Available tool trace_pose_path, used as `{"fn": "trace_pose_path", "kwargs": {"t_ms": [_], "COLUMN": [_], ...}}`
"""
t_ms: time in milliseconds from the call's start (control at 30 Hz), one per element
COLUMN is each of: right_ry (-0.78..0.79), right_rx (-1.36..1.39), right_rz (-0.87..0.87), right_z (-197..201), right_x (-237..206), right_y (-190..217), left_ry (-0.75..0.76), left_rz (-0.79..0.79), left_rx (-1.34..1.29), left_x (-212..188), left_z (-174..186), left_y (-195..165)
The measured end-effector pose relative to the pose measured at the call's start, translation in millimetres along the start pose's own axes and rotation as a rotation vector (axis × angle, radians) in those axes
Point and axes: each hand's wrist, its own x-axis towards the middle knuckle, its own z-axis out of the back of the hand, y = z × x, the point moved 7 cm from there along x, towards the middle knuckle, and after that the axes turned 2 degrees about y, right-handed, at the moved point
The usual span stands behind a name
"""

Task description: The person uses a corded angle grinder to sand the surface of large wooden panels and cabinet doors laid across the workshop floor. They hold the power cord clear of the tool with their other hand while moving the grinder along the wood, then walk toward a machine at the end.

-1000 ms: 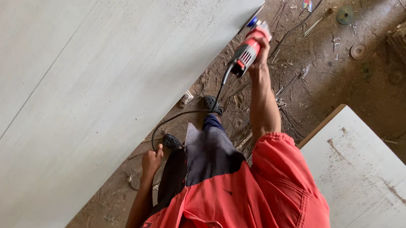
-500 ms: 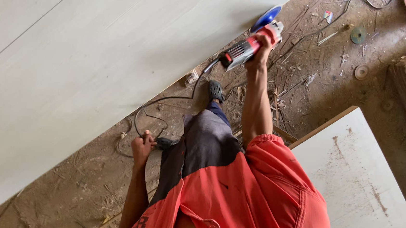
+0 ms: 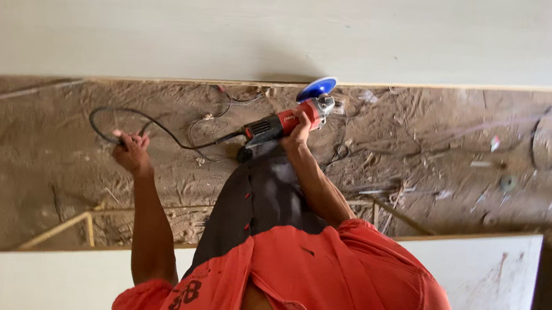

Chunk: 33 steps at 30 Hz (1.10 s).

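Observation:
My right hand (image 3: pixel 299 125) grips a red angle grinder (image 3: pixel 277 125) with a blue disc (image 3: pixel 317 88). The disc sits right at the lower edge of a large pale board (image 3: pixel 266 23) lying on the floor. A black power cable (image 3: pixel 160 129) runs left from the grinder in a loop. My left hand (image 3: pixel 130 152) is stretched out to the left and holds that cable just above the dusty ground. My orange shirt and dark trousers fill the lower middle of the view.
A second white board (image 3: pixel 489 283) lies at the lower right, its edge beside my body. The sawdust-covered floor (image 3: pixel 420 160) between the boards carries scraps and thin wires. A wire ring (image 3: pixel 545 150) lies at the right, wooden sticks (image 3: pixel 60 226) at the lower left.
The view has swung round, so the big board's edge now runs level across the top. My left hand has moved out to the left along the cable. The grinder stays at the board's edge.

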Motion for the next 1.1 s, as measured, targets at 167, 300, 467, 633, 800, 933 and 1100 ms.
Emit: {"fn": "trace_pose_path", "kwargs": {"t_ms": [167,300,467,633,800,933,1100], "right_ry": [0.072,0.22,0.263,0.265,0.218,0.189,0.092], "right_rx": [-0.243,-0.31,-0.329,-0.28,-0.232,-0.157,-0.017], "right_rz": [0.078,0.278,0.542,0.697,0.773,0.81,0.854], "right_z": [-44.4,-113.8,-197.7,-267.2,-325.6,-359.0,-346.0], "right_x": [-22.2,-33.1,-41.1,-61.7,-117.0,-152.5,-199.6], "right_y": [-38.1,-27.3,-59.4,-144.5,-230.3,-281.7,-377.8], "left_ry": [-0.109,-0.103,0.433,1.021,1.334,1.471,1.688], "left_rz": [-0.038,-0.122,-0.203,-0.152,-0.261,-0.362,-0.41], "left_rx": [-0.048,0.121,0.406,0.761,0.851,0.985,0.907], "left_x": [82.0,134.6,212.9,306.2,368.2,423.0,484.8], "left_z": [53.7,80.5,91.6,84.2,74.8,76.9,99.5], "left_y": [-13.5,-19.1,-29.7,-26.6,-71.1,-109.0,-143.0]}}
